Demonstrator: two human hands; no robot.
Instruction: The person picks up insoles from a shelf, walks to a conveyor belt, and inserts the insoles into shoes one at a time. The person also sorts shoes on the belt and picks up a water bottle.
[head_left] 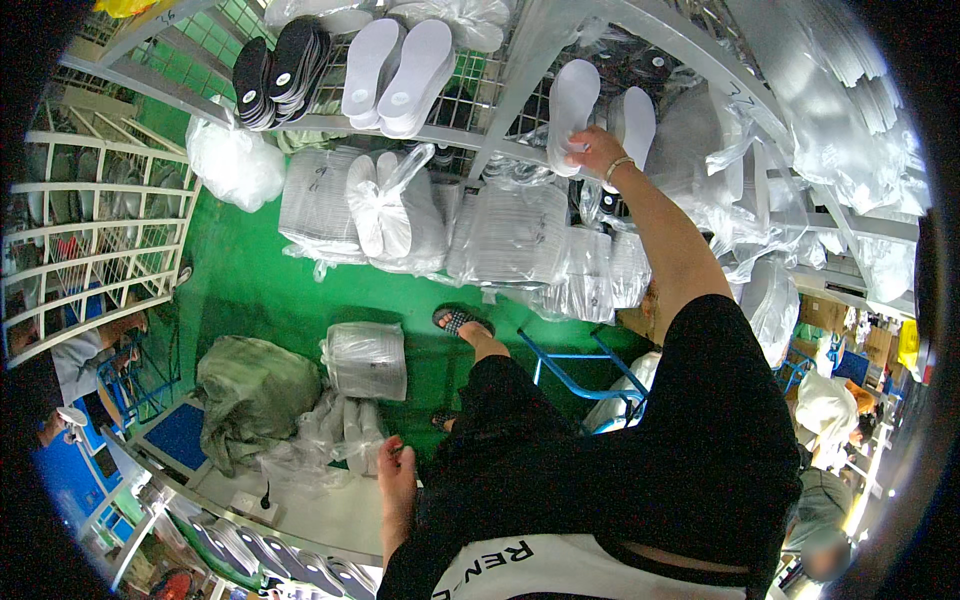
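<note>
My right hand (602, 153), with a bracelet at its wrist, reaches up to the rack, its thumb and fingers closed on the lower end of a white insole (574, 95). Just right of it stand more white insoles (637, 118), partly behind my hand. My left hand (397, 466) hangs low beside my body, fingers curled in; whether anything is inside them is hidden. Farther left on the same rack lie a stack of white insoles (415, 75) and a stack of black insoles (298, 68).
Plastic-wrapped insole bundles (510, 230) line the space under the shelf. On the green floor (240, 285) are a wrapped bundle (365, 360) and a grey-green sack (255, 390). A blue metal frame (575, 365) stands by my legs. A white wire rack (95, 225) is at left.
</note>
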